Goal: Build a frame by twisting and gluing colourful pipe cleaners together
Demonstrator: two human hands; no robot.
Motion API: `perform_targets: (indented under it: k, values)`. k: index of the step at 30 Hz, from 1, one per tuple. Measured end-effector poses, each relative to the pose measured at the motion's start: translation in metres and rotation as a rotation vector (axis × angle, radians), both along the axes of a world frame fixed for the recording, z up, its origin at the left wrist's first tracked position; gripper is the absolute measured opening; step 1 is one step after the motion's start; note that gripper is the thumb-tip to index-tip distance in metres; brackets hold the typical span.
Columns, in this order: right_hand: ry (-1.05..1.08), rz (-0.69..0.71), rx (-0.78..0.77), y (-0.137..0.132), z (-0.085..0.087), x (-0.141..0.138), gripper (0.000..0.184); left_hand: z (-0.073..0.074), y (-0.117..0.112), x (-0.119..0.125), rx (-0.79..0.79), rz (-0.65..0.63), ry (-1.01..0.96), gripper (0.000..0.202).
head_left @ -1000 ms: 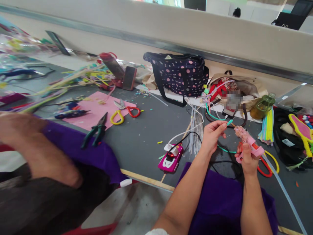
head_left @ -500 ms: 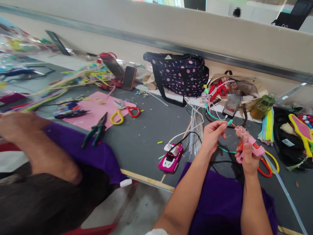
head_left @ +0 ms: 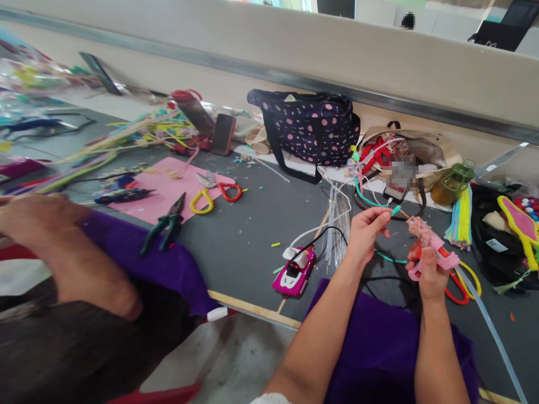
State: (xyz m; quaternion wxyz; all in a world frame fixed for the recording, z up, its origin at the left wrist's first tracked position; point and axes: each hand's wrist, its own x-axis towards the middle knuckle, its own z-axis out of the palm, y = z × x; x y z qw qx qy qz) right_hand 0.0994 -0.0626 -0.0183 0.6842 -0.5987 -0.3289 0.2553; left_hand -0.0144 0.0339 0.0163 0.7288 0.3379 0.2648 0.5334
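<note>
Between the fingertips of my left hand [head_left: 369,229] is a small teal piece [head_left: 396,210], pinched and pointing right; its exact kind is too small to tell. My right hand [head_left: 430,270] is wrapped round the grip of a pink hot glue gun [head_left: 445,259], whose front is crusted with pinkish lumps. The gun's nozzle points at the teal piece, a small distance from it. From the gun's back a long translucent glue stick [head_left: 490,322] slants down to the right. Under the gun lie scissors [head_left: 471,278] with red and yellow handles, partly hidden.
A magenta power strip [head_left: 295,274] with plugs sits left of my forearms. Green-handled pliers [head_left: 165,224] and other scissors [head_left: 210,193] lie near a pink sheet [head_left: 160,182]. A dotted bag [head_left: 314,129] and a green bottle [head_left: 452,182] stand behind. At left is another person's arm [head_left: 71,252].
My right hand has drawn the glue gun slightly right, so the nozzle is a little farther from the teal piece. My left hand stays in place.
</note>
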Motion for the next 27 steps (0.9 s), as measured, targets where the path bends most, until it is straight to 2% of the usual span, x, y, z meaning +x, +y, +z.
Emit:
perform_targets:
  k: [17,27]
  values:
    - [-0.024,0.006,-0.002,0.0004,0.0057,-0.0057,0.049,0.0002,-0.0001,0.0004,0.002,0.003,0.008,0.028]
    - [-0.013,0.02,0.008,-0.0005,0.0004,-0.0003,0.048,0.0004,-0.0006,-0.0002,0.006,-0.002,0.001,0.029]
